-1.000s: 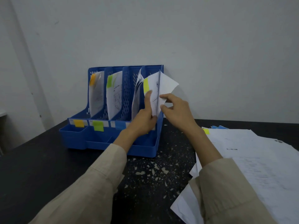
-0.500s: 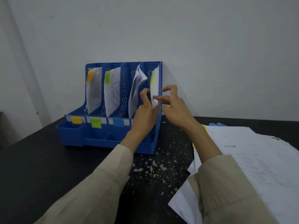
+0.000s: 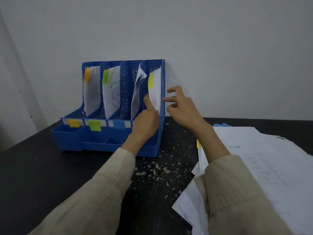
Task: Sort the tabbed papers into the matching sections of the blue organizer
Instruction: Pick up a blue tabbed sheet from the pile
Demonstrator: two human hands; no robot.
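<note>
Since a second ago, your yellow-tabbed sheet (image 3: 155, 92) has gone from held out in front of the blue organizer (image 3: 108, 143) to standing inside its rightmost section, and your right hand (image 3: 182, 108) has let go and drawn back just beside the outer wall, fingers loosely spread and holding nothing.

Nearest you, the loose stack of papers (image 3: 262, 167) lies fanned across the dark table (image 3: 42, 175) on your right, a yellow tab (image 3: 198, 144) poking out at its left edge and blue tabs at the far corner. These sheets look thin, light and floppy; I judge they will slide over one another easily, so take the next one by a corner or by the edge near its tab, and lift it clear before the ones below drag along.

Farther out, your left hand (image 3: 146, 122) reaches into the rightmost section, its thumb pressing against the lower face of the yellow-tabbed sheet; whether the other fingers pinch the paper from behind you cannot tell from here. That sheet bows a little, so it probably needs a push at the bottom edge to seat fully.

Beyond, the blue section's papers (image 3: 138, 92) curl forward at the top, and the green-tabbed (image 3: 111, 92) and orange-tabbed sheets (image 3: 92, 92) stand in theirs, matching the front labels.
</note>
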